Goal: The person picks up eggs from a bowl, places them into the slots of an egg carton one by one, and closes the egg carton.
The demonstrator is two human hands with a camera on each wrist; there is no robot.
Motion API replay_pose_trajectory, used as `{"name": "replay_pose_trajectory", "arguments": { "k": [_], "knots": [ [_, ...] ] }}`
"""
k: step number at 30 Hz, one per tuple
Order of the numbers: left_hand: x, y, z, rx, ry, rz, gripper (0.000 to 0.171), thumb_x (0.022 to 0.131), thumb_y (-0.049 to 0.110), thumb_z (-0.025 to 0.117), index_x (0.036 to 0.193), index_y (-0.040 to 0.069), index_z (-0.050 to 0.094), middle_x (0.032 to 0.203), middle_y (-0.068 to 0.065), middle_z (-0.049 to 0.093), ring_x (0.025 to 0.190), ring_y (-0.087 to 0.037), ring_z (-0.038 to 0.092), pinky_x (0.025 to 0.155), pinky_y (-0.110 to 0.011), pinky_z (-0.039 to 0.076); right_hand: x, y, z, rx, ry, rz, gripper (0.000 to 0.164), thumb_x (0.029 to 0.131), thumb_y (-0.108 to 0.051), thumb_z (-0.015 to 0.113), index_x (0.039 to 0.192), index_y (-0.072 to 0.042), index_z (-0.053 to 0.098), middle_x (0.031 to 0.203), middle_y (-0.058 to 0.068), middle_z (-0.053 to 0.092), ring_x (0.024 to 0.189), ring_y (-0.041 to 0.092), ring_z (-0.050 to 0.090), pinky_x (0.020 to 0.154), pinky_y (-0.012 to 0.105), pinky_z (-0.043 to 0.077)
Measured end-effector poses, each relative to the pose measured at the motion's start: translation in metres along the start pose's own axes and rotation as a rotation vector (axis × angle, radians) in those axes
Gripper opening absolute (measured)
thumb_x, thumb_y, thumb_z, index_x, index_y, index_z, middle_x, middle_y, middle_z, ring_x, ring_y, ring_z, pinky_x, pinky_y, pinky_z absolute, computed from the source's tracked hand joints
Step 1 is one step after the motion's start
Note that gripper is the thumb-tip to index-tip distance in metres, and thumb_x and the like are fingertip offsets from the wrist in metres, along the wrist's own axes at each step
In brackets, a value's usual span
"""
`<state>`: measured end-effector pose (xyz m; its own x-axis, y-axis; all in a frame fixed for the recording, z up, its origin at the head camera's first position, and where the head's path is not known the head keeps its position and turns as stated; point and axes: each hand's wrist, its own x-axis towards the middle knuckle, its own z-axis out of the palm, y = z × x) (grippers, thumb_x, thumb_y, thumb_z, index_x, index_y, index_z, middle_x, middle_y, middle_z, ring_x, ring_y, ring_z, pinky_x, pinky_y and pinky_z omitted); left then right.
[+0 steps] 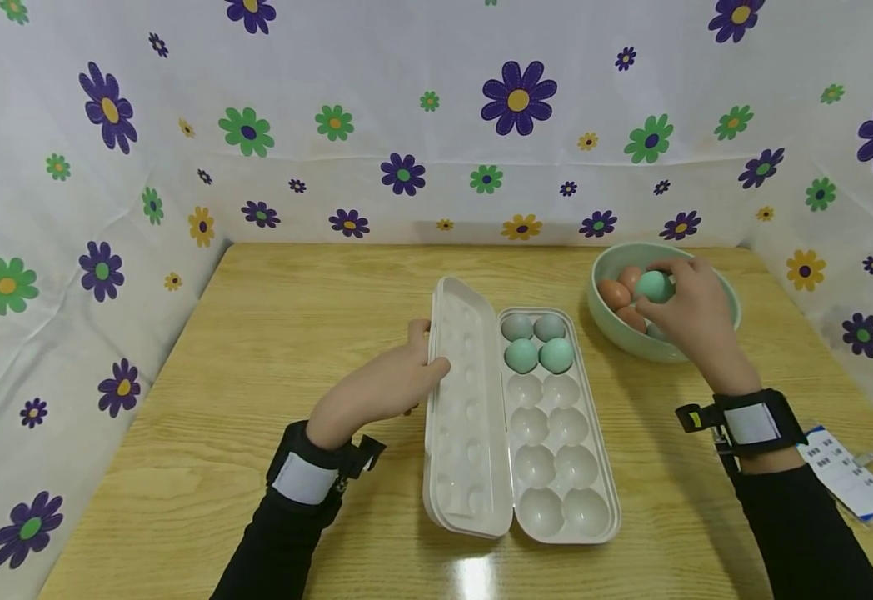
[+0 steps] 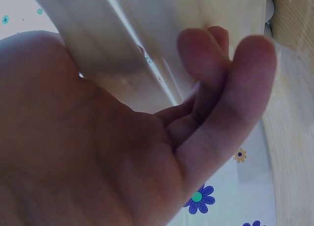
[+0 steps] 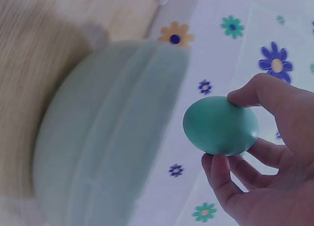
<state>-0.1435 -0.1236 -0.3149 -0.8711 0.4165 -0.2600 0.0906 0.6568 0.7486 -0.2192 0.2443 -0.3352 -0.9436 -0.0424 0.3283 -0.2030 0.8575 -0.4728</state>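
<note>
Over the pale green bowl (image 1: 661, 350), my right hand (image 1: 695, 321) pinches a green egg (image 1: 654, 287) between thumb and fingers. The right wrist view shows that egg (image 3: 218, 123) above the bowl's outer wall (image 3: 98, 138). Several brown eggs (image 1: 614, 295) lie inside the bowl, partly hidden by the hand. My left hand (image 1: 384, 379) grips the edge of the raised lid (image 1: 485, 475) of a white egg carton (image 1: 586, 512), thumb on its inner face and fingers behind. Two pale eggs (image 1: 516, 327) fill the carton's far row; two green eggs (image 1: 556, 355) fill the second.
The wooden table (image 1: 294, 308) carries the carton near its middle and the bowl at the far right. A white and blue card (image 1: 849, 475) lies by the right forearm. Behind and on both sides hangs a flower-patterned cloth (image 1: 376, 75).
</note>
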Motion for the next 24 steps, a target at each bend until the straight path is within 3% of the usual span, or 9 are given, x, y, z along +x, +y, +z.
{"name": "replay_pose_trajectory", "arguments": {
  "k": [7, 15, 20, 24],
  "knots": [
    [0.0, -0.002, 0.0, -0.007, 0.003, 0.0, 0.062, 0.094, 0.03, 0.033, 0.141, 0.007, 0.001, 0.072, -0.007, 0.049, 0.055, -0.022, 0.047, 0.052, -0.033, 0.041, -0.01, -0.024, -0.002, 0.028, -0.047, -0.018, 0.042, 0.077, -0.019, 0.069, 0.112, -0.001, 0.053, 0.118, 0.023, 0.041, 0.099, 0.034, 0.04, 0.076, 0.05, 0.044],
    [0.0, -0.003, 0.0, -0.005, 0.004, -0.006, 0.063, 0.094, 0.031, 0.034, 0.142, 0.007, 0.001, 0.07, -0.007, 0.048, 0.054, -0.022, 0.046, 0.051, -0.032, 0.04, -0.024, -0.047, 0.005, 0.035, -0.108, -0.085, 0.036, 0.078, -0.018, 0.064, 0.109, -0.008, 0.05, 0.11, 0.021, 0.041, 0.095, 0.033, 0.041, 0.075, 0.05, 0.042],
    [0.001, -0.004, 0.0, -0.009, 0.003, 0.004, 0.062, 0.094, 0.03, 0.034, 0.142, 0.006, 0.002, 0.07, -0.006, 0.047, 0.053, -0.021, 0.046, 0.05, -0.031, 0.039, -0.029, -0.056, 0.015, 0.072, -0.104, -0.156, 0.031, 0.074, -0.013, 0.065, 0.102, -0.007, 0.052, 0.101, 0.013, 0.038, 0.089, 0.028, 0.044, 0.072, 0.042, 0.045],
    [0.0, -0.003, 0.0, -0.007, 0.003, 0.007, 0.062, 0.094, 0.03, 0.034, 0.141, 0.006, 0.002, 0.072, -0.006, 0.048, 0.054, -0.021, 0.046, 0.05, -0.032, 0.04, -0.034, -0.063, 0.019, 0.085, -0.135, -0.162, 0.033, 0.074, -0.015, 0.066, 0.103, -0.007, 0.053, 0.106, 0.009, 0.039, 0.088, 0.025, 0.047, 0.073, 0.041, 0.047]
  ]
}}
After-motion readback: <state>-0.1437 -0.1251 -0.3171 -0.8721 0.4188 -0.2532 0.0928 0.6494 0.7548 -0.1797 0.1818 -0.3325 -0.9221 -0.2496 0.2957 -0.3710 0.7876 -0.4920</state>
